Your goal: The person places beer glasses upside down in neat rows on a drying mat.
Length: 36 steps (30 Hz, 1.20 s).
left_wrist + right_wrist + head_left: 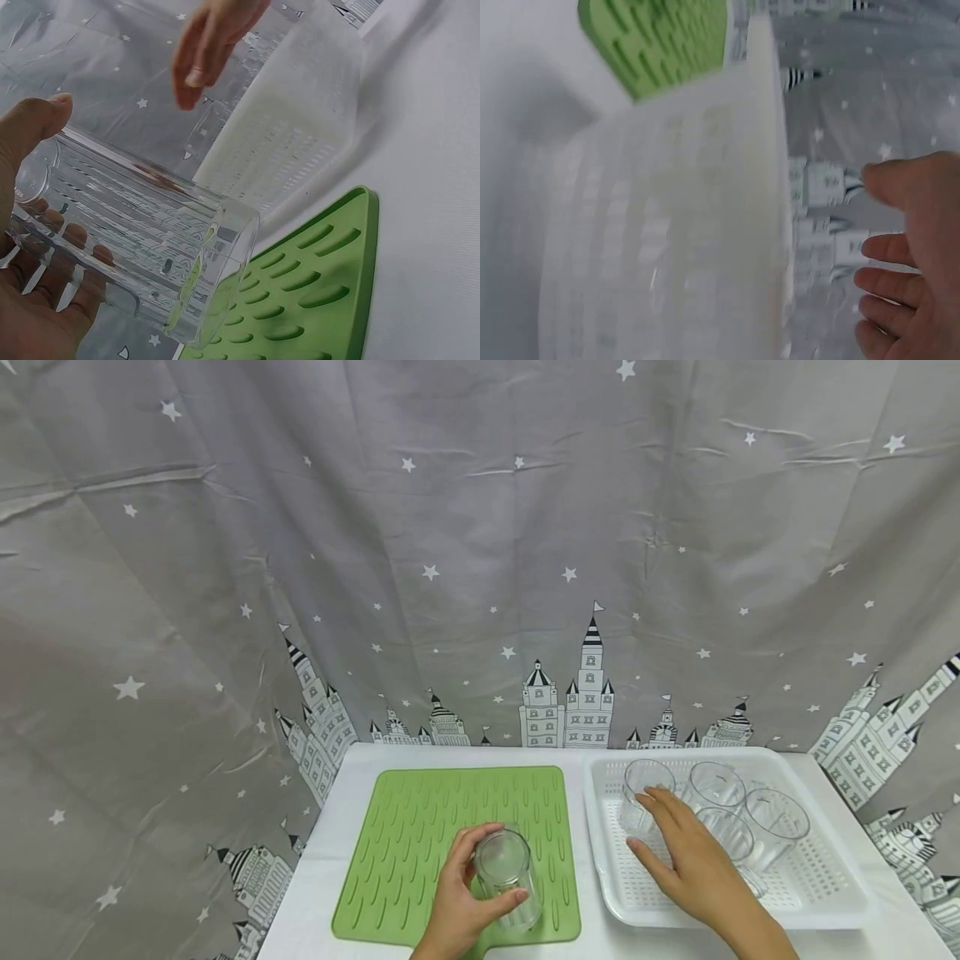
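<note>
Nearest, the left hand (463,902) is holding a clear glass (506,864), its fingers and thumb curling around the sides, over the green mat (420,827) near the mat's front right corner. The right hand (690,860) is hovering over the white basket (813,917), fingers spreading loosely apart. Beyond it, four glasses (772,843) are standing toward the basket's far edge. A grey curtain (465,527) is hanging behind the desk's (315,877) far edge.
</note>
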Each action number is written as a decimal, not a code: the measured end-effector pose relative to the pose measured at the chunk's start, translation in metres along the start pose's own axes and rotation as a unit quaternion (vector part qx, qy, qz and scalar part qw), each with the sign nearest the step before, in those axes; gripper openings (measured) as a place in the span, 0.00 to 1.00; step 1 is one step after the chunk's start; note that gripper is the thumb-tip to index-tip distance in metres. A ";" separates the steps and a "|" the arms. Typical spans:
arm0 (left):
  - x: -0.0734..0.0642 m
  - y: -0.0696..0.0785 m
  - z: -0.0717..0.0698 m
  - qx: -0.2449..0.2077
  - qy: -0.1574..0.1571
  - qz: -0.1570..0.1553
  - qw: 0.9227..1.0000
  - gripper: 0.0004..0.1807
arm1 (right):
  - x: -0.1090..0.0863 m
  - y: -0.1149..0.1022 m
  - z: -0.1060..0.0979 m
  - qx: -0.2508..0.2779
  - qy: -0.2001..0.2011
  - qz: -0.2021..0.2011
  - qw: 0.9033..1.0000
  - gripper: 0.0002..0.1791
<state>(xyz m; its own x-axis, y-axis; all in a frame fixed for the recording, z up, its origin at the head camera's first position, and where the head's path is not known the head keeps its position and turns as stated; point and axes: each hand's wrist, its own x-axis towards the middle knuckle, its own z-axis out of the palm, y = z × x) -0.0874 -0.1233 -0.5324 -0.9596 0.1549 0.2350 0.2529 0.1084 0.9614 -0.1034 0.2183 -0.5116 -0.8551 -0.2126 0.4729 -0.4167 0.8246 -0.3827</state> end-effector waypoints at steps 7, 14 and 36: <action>-0.001 0.000 0.000 0.011 0.000 -0.005 1.000 0.45 | -0.011 0.031 -0.010 -0.044 -0.002 0.014 0.999 0.38; -0.001 -0.001 0.001 0.020 0.006 -0.007 1.000 0.45 | -0.018 0.049 -0.015 -0.060 -0.002 0.037 0.997 0.41; 0.007 -0.007 -0.021 0.113 0.037 -0.002 0.993 0.44 | -0.027 0.059 -0.008 -0.093 0.024 0.025 0.995 0.40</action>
<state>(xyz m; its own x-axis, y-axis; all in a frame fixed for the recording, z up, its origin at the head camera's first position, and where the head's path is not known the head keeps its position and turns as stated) -0.0982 -0.1433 -0.5342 -0.9648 0.0834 0.2494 0.2629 0.3283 0.9073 -0.1023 0.2766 -0.5409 -0.8553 -0.1474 0.4967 -0.3059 0.9175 -0.2544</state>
